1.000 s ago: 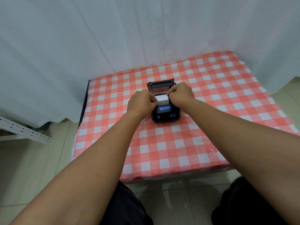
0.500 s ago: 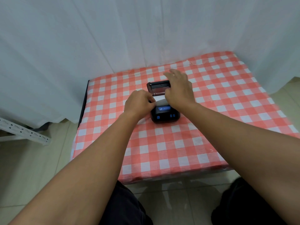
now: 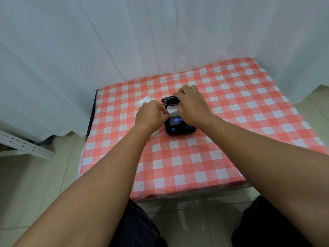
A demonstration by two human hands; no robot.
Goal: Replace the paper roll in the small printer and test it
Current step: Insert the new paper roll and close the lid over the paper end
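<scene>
A small black printer (image 3: pixel 178 129) with blue buttons and a lit screen sits mid-table. Its lid (image 3: pixel 169 101) is tilted partway down over the paper bay. A white paper roll (image 3: pixel 172 111) shows in the bay between my hands. My left hand (image 3: pixel 151 115) rests at the printer's left side, with its fingertips pinching the paper's left edge. My right hand (image 3: pixel 193 106) lies over the lid's right end and the printer's top, fingers curled on the lid. Much of the printer's right half is hidden under it.
The table wears a red-and-white checked cloth (image 3: pixel 231 139). A white scrap of paper (image 3: pixel 146 100) lies on it behind my left hand. White curtains (image 3: pixel 124 41) hang close behind and to the right. A white metal rack rail (image 3: pixel 26 147) stands at floor level on the left.
My right hand left the paper roll, reached back to the open lid and has pulled it forward and down. My left hand stayed at the roll's left edge.
</scene>
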